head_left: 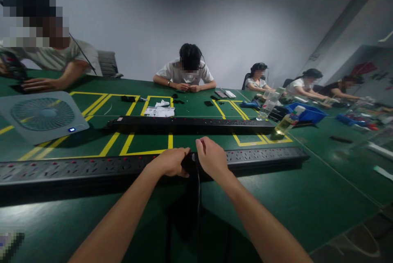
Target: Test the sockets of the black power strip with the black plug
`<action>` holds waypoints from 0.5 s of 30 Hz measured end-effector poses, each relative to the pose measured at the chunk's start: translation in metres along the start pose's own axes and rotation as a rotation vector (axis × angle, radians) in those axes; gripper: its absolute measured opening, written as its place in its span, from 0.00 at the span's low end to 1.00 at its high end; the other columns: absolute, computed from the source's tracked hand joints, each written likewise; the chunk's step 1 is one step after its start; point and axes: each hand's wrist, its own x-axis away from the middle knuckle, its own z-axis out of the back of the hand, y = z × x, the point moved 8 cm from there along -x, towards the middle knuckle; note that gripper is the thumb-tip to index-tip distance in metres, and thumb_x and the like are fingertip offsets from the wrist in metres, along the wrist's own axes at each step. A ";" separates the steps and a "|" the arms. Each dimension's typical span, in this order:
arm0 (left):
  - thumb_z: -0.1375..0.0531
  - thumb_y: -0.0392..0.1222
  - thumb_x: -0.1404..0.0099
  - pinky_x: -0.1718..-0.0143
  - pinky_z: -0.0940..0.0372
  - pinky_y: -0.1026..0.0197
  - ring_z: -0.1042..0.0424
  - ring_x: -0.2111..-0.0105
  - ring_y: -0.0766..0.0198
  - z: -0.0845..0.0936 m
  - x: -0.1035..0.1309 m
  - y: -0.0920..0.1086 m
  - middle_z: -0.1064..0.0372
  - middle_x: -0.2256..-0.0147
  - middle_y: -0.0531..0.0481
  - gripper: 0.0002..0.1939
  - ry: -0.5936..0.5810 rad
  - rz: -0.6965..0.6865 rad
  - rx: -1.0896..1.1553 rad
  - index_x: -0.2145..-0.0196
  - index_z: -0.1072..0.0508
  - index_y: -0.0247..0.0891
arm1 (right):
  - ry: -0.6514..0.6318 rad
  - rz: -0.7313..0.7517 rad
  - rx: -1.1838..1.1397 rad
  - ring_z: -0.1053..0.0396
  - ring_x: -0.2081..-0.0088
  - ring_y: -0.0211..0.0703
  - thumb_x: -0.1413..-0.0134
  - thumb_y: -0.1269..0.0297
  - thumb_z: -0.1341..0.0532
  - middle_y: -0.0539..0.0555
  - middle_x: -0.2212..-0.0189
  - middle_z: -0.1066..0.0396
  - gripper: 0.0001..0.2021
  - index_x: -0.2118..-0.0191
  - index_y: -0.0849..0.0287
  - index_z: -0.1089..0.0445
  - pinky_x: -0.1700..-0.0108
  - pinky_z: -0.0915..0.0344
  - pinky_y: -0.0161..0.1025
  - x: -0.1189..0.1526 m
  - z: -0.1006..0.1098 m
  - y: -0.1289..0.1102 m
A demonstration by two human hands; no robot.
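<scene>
A: In the head view, what are the hands busy with?

B: Both meet at the middle of the long black power strip with red switches (92, 168) that lies across the green table (307, 201). The left hand (170, 162) is curled narrow around a small dark object with a black cable (198, 197) hanging from it towards the person. The right hand (211, 158) pinches the same object from the other side, thumb up.

A: So which step is that?

B: It looks like fitting or pulling a plug at the strip; I cannot tell which, since the fingers hide the contact.

A: And the next move?

B: I judge it needs a steady grip and a straight push or pull along the socket, with the strip held still.

A: Anything else near the strip?

B: Beyond it lies a second black power strip (190, 124); left of that stands a grey square fan (43, 115). Behind sit other people (184, 73) at work.
</scene>
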 end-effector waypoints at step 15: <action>0.42 0.44 0.44 0.53 0.41 0.49 0.34 0.53 0.49 0.001 0.026 0.022 0.34 0.53 0.40 0.36 0.351 -0.039 -0.319 0.39 0.48 0.39 | -0.497 -0.528 -1.355 0.31 0.77 0.39 0.44 0.50 0.45 0.49 0.79 0.31 0.18 0.58 0.60 0.35 0.73 0.39 0.34 0.100 -0.064 0.000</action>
